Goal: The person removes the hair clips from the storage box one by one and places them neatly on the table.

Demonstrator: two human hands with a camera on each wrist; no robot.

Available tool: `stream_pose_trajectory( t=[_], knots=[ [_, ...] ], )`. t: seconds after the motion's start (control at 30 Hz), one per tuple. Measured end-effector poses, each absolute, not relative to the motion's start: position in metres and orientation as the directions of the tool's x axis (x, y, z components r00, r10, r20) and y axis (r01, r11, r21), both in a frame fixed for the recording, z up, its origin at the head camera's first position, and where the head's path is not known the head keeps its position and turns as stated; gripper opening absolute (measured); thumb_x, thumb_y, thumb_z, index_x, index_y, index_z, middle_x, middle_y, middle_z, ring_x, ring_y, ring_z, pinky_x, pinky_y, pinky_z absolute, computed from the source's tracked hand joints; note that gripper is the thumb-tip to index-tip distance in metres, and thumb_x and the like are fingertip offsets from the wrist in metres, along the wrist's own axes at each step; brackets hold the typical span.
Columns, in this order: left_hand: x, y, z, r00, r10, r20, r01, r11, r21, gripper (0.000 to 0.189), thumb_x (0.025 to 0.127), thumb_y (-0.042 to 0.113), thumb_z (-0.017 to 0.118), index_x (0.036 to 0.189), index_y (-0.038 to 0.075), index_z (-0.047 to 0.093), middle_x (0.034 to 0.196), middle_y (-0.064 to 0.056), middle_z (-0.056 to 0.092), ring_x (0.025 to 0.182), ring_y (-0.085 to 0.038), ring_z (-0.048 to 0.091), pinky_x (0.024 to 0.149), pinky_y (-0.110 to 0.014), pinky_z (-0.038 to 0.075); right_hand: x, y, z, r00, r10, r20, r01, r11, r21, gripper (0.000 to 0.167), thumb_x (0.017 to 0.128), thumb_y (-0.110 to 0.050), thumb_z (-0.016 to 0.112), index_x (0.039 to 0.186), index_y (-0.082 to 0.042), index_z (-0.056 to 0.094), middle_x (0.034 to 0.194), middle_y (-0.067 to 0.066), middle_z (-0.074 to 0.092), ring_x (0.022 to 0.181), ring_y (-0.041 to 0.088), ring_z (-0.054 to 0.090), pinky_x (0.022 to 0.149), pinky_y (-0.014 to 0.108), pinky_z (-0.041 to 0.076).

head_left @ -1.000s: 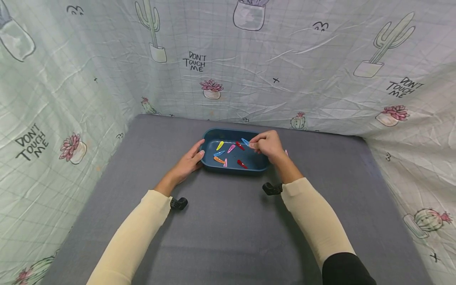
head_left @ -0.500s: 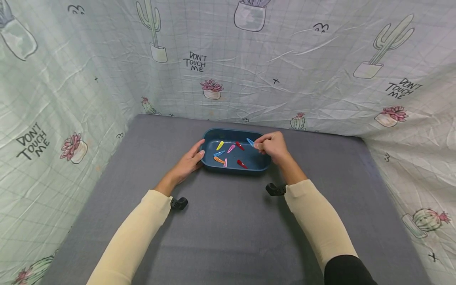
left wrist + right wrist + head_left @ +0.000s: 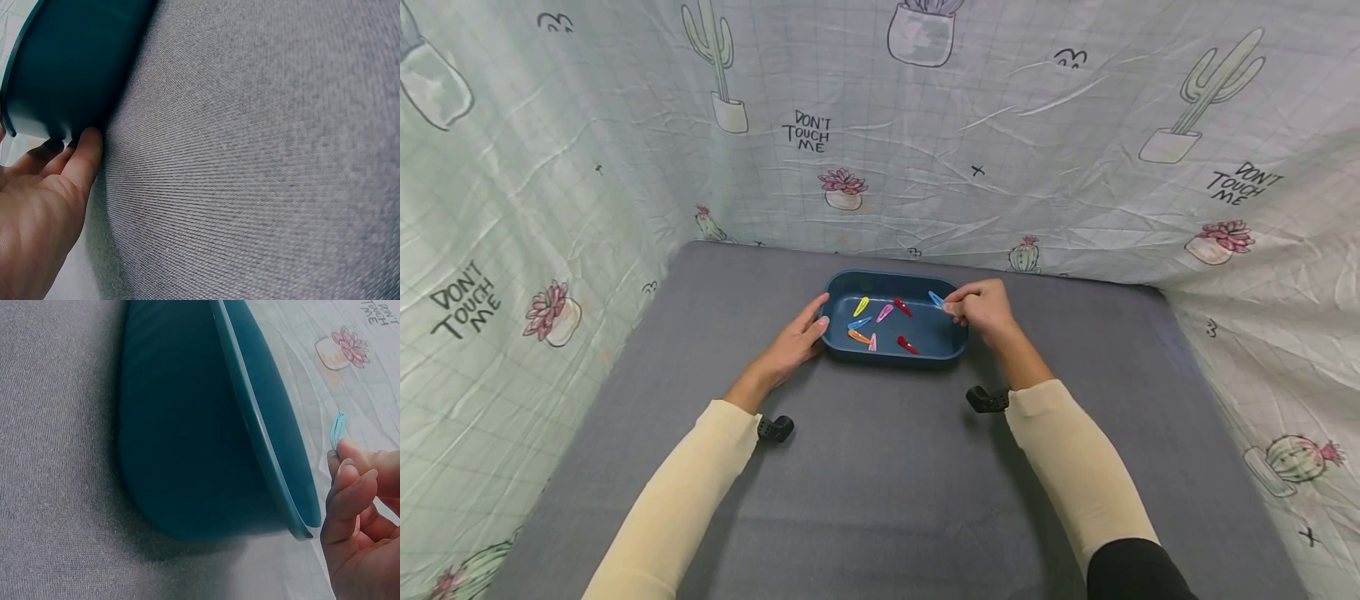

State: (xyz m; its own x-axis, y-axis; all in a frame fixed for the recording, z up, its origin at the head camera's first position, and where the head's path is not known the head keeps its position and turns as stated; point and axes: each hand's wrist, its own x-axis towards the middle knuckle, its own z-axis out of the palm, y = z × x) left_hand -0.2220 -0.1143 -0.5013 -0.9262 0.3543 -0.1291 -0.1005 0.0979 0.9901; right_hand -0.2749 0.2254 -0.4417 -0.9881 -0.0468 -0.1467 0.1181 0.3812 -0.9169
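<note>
Several snap hair clips lie in a dark blue rectangular tray [image 3: 895,361]: a yellow clip [image 3: 861,307], a blue clip [image 3: 859,322], an orange clip [image 3: 858,336], two pink clips [image 3: 884,312] and two red clips [image 3: 907,345]. Between thumb and fingertips my right hand [image 3: 985,308] pinches another blue hair clip [image 3: 936,298], over the tray's right end. In the right wrist view this clip [image 3: 338,430] points upward, above the rim. My left hand [image 3: 792,342] rests against the tray's left end. The left wrist view has its fingertips [image 3: 89,147] touching the outer wall.
A grey cloth-covered table [image 3: 880,475] bears the tray. Printed fabric [image 3: 917,183] with cactus drawings hangs behind and at both sides. A small black device [image 3: 777,428] is strapped to the left wrist, and a similar device [image 3: 987,400] to the right.
My right hand has moved a little to the right with the blue hair clip in its fingertips. The left hand and the tray have stayed in place.
</note>
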Motion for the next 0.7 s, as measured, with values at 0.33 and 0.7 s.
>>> stream_pose_trajectory(
  t=[0.33,0.7],
  knots=[
    [-0.222,-0.113,-0.501,-0.933,0.328,-0.148,-0.115,0.120,0.986,0.059,0.116,0.021,0.033,0.170,0.021,0.007,0.177,-0.016,0.000,0.163,-0.038,0.010,0.127,-0.064,0.021,-0.275,0.236,-0.444,-0.986,-0.035,-0.165,0.140,0.379,-0.915,0.019,0.094,-0.004,0.075,0.107,0.009,0.077,0.069,-0.008,0.068,0.062,0.011,0.061,0.063,0.026,0.057],
    [-0.222,-0.112,-0.501,-0.932,0.334,-0.141,-0.106,0.119,0.987,0.060,0.116,0.021,0.033,0.170,0.020,0.007,0.177,-0.018,0.000,0.163,-0.039,0.011,0.126,-0.065,0.021,-0.274,0.247,-0.449,-0.988,-0.010,-0.153,0.137,0.393,-0.909,0.016,0.093,-0.005,0.076,0.103,0.007,0.079,0.067,-0.006,0.068,0.062,0.014,0.062,0.062,0.035,0.056]
  ],
)
